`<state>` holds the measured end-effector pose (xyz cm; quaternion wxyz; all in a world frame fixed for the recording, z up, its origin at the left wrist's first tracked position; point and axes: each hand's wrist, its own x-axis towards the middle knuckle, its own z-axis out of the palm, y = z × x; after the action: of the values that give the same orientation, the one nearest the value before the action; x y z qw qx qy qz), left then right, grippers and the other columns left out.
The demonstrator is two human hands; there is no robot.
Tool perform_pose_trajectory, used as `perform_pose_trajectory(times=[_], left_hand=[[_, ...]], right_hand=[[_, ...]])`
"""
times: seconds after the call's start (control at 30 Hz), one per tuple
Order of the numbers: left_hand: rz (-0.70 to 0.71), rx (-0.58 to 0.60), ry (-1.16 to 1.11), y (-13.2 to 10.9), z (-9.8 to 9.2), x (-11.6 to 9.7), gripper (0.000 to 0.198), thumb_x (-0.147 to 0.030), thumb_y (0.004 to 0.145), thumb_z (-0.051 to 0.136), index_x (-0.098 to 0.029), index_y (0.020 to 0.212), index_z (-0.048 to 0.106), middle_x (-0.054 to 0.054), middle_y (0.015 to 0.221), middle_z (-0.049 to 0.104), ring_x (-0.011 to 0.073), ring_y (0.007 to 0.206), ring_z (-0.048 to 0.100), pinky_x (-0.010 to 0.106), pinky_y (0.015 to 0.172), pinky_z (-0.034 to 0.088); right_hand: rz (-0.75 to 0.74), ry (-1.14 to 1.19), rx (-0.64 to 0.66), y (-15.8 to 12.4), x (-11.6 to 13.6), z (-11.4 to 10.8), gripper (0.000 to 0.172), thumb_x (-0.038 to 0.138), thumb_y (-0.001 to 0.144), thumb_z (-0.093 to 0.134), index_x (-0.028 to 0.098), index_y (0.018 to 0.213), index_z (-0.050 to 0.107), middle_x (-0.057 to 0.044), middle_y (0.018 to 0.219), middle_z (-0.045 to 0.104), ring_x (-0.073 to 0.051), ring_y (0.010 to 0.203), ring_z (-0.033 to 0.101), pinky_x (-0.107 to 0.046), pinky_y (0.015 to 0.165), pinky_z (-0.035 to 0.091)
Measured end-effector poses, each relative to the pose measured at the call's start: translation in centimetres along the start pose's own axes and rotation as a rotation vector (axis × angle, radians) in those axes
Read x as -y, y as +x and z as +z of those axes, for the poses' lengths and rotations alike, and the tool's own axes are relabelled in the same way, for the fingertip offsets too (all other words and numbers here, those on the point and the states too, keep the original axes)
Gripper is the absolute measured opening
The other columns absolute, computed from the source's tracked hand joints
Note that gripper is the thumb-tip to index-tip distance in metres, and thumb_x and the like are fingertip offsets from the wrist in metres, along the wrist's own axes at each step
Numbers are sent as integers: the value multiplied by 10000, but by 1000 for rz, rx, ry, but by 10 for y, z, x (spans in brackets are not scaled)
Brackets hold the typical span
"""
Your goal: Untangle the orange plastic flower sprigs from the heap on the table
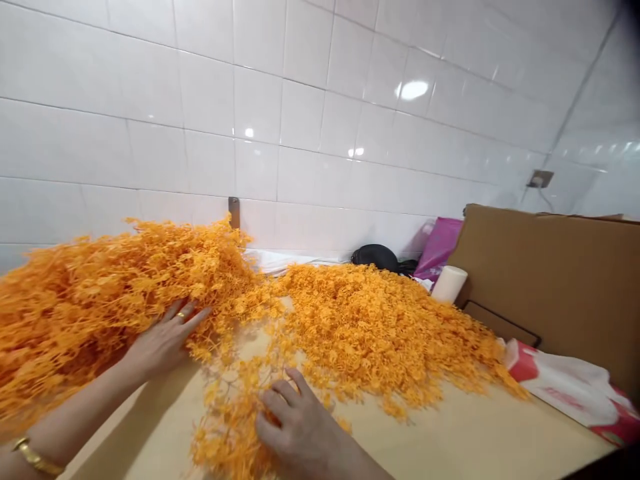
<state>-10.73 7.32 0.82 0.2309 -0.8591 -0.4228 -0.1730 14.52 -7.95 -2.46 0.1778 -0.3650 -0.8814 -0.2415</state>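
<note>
My left hand [167,337], with a ring on one finger, reaches into the front of a large heap of orange dried-flower sprigs [125,280] on the left. Its fingers are stretched out, and their tips partly sink among the stems. Nearer the front edge, my right hand [297,420] has its fingers curled around a smaller bunch of orange sprigs [233,427]. That bunch lies low over the table, its thin stems showing toward the middle. A second wide heap of orange sprigs [375,327] spreads across the centre and right.
The pale tabletop [480,433] meets a white tiled wall [310,120]. On the right stand a brown cardboard box [555,287], a white roll [449,284] and a red-and-white package [570,387]. A black pouch [374,256] and a purple bag [440,247] lie at the back.
</note>
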Motion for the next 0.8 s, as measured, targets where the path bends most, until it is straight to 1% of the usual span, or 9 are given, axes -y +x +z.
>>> perform_pose_trajectory(times=[0.1,0.2,0.3,0.37,0.47,0.53,0.57,0.67,0.8], left_hand=[[0,-10,-14,-2,5,5,592,-41,714,363,-267,1261,332,80,1262,435,284,1220,273,376,771,449],[-74,15,-12,-4,14,8,610,-9,697,329,-286,1239,373,47,1271,431,260,1235,252,366,792,437],[-131,58,4,-4,22,6,650,14,671,309,-257,1260,362,53,1307,384,252,1256,199,338,795,429],[-128,77,8,-2,22,2,645,6,677,302,-237,1272,349,60,1322,361,251,1267,162,330,788,428],[-156,113,12,-1,9,-8,601,-34,715,296,-260,1269,350,64,1327,352,268,1265,165,366,764,437],[-172,182,18,-3,-6,-15,594,-55,714,339,-243,1277,338,119,1320,347,313,1230,240,395,754,438],[-175,184,37,-4,-13,-19,629,-26,689,352,-241,1280,333,132,1325,333,316,1207,285,414,796,414],[-159,109,72,-12,-28,-30,626,18,676,336,-180,1269,350,160,1330,303,287,1172,343,401,860,376],[-117,5,-36,-24,-32,-44,499,-89,743,373,-153,1237,378,158,1314,319,269,1147,362,388,863,389]], right_hand=[[38,48,-4,-19,-8,-2,100,181,765,435,182,835,506,-44,915,544,-181,887,439,-432,939,218],[140,181,-11,-31,-19,-8,194,152,707,453,186,891,502,-46,891,543,-169,833,451,-412,886,289],[282,369,-158,-32,-28,-12,291,119,701,408,189,971,491,-66,924,528,-169,827,461,-344,777,372],[389,517,-295,-25,-34,-14,285,123,748,361,189,996,485,-71,925,523,-166,839,474,-302,725,395],[590,716,-446,-9,-47,-18,220,181,815,328,193,950,500,-45,851,528,-149,787,498,-269,696,401],[701,763,-540,2,-58,-22,172,222,812,374,192,902,517,-30,822,533,-152,794,498,-270,719,390],[734,781,-579,8,-64,-23,164,237,802,402,187,904,519,-31,840,537,-156,813,494,-272,732,384],[799,876,-681,23,-82,-28,192,283,777,464,190,934,521,-10,828,542,-141,775,495,-253,709,382],[832,996,-821,42,-96,-41,169,337,750,502,195,828,548,15,734,543,-121,699,510,-240,666,395]])
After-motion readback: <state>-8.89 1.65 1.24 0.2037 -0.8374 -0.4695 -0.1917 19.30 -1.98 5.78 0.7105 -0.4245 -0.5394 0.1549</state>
